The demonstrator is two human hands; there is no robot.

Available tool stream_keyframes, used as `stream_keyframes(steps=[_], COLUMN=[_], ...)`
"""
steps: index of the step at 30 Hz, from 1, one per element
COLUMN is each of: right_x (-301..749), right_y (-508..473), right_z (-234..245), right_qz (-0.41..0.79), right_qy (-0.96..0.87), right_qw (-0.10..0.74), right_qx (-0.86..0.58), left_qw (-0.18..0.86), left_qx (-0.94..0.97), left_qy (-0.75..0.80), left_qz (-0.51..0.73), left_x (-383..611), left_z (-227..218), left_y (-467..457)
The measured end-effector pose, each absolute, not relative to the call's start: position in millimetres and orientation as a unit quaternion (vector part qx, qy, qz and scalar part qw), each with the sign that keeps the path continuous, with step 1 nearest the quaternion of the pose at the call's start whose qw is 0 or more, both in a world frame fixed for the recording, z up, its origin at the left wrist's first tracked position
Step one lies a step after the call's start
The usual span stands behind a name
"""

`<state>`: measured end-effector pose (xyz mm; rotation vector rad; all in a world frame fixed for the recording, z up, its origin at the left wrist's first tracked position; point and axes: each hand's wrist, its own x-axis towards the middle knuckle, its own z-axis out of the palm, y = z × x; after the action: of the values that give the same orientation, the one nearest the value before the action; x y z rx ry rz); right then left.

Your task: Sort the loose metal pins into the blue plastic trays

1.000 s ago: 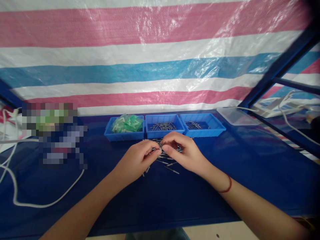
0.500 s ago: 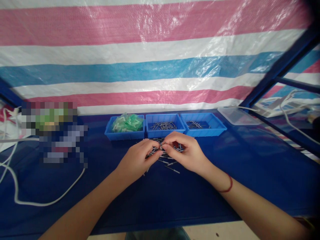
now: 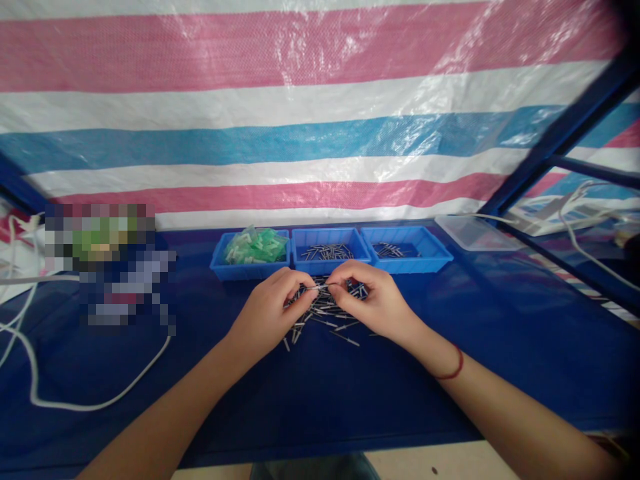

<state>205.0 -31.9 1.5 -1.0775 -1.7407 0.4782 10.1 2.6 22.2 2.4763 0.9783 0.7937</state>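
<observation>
Left hand (image 3: 270, 303) and right hand (image 3: 373, 293) just eased apart a bit, fingers pinching a metal pin (image 3: 322, 287) between them, so it's showing lengthwise; middle tray (image 3: 325, 237) at 12 o'clock.

A glossy dark-blue surface (image 3: 320, 407) is carrying three blue bins (image 3: 306, 269) standing in a row near its far edge, as loose metal pins (image 3: 324, 311) are lying scattered before them, a white cable (image 3: 83, 407) is curling at left and a translucent plastic sheet (image 3: 475, 233) is resting at right.
</observation>
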Motion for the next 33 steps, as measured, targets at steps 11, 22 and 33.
stream_keyframes(steps=[11,22,33], right_x=[202.7,269.3,279.7], right_y=[-32.1,-8.0,-6.0], right_z=[0.8,6.4,-0.8], right_qz=[0.201,-0.09,-0.161], right_qy=[-0.749,-0.657,-0.56], right_qw=[0.47,0.404,0.264], right_qx=[-0.422,-0.63,-0.769], left_qw=[0.215,0.167,0.095], left_qx=[0.858,0.895,0.929], left_qy=[0.353,0.374,0.356], left_qz=[0.304,0.175,0.042], left_x=[10.8,2.3,-3.3], left_z=[24.1,21.5,16.2], left_y=[1.4,7.3,8.5])
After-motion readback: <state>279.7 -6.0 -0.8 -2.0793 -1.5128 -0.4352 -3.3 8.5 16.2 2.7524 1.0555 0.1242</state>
